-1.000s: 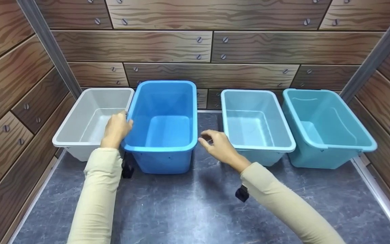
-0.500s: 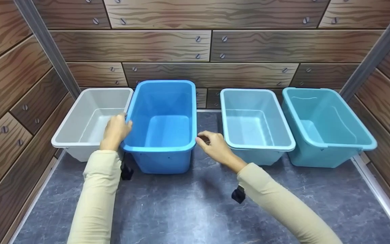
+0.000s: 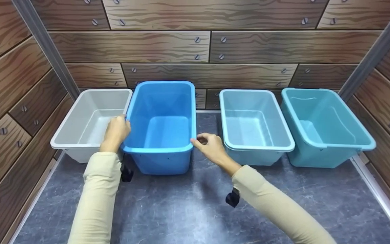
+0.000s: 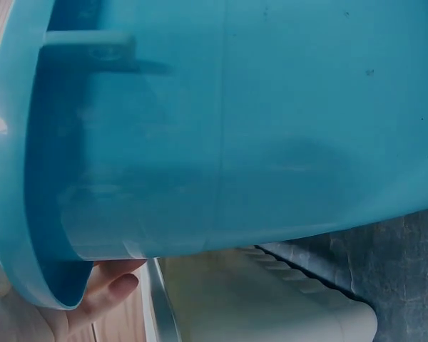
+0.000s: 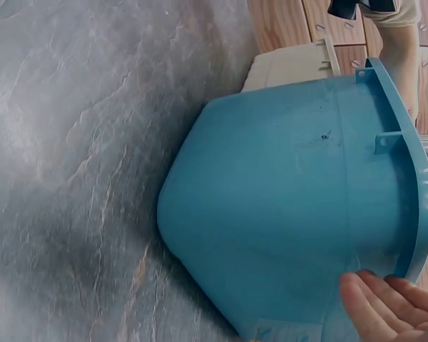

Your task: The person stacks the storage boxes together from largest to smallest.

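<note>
A deep blue plastic tub stands on the dark surface between both hands. At its left rim my left hand grips the edge. In the left wrist view the fingertips curl beneath that rim, against the outer wall. My right hand is at the right rim near the front corner. Its thumb lies over the rim, while its fingers, fairly straight, reach below the rim beside the outer wall. Whether they press on the wall cannot be told.
A light grey tub stands close on the blue tub's left. To the right are a pale blue tub and a teal tub. Wood-patterned walls enclose the back and sides of the marbled dark surface.
The right hand has moved left from beside the blue tub to its right rim, the thumb now over the edge. The left hand has stayed at the left rim. The tubs stand unmoved.
</note>
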Action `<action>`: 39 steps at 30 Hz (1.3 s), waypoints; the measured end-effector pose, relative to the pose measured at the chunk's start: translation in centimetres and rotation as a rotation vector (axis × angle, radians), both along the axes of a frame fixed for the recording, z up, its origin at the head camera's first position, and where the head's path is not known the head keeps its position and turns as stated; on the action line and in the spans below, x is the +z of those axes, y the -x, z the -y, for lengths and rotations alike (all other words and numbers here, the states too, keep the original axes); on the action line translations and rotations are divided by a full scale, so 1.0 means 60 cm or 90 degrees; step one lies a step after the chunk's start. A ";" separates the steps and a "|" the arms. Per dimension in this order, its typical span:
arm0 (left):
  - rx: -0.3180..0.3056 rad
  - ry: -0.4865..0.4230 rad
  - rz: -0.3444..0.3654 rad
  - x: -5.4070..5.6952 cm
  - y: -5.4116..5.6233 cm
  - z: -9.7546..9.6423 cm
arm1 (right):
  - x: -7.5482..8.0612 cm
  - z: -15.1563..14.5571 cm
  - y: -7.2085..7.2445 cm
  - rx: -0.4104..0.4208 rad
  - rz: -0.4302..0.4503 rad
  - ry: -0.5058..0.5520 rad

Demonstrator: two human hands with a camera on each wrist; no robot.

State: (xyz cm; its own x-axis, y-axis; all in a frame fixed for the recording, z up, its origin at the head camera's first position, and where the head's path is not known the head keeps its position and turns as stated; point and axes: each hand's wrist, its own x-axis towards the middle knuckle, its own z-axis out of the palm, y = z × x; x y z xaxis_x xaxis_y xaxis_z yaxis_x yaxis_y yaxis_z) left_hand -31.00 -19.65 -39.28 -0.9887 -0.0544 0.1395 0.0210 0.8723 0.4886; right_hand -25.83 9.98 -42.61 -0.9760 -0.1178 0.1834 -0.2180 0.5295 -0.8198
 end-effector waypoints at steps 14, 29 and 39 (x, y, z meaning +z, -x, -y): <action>0.005 -0.017 0.034 0.000 0.003 -0.001 | -0.001 0.010 0.002 -0.034 0.110 0.091; 0.013 -0.092 0.021 -0.003 0.007 0.001 | -0.002 0.010 0.008 -0.029 0.163 0.158; 0.016 -0.097 0.001 -0.004 0.007 0.001 | -0.001 0.011 0.008 -0.032 0.167 0.172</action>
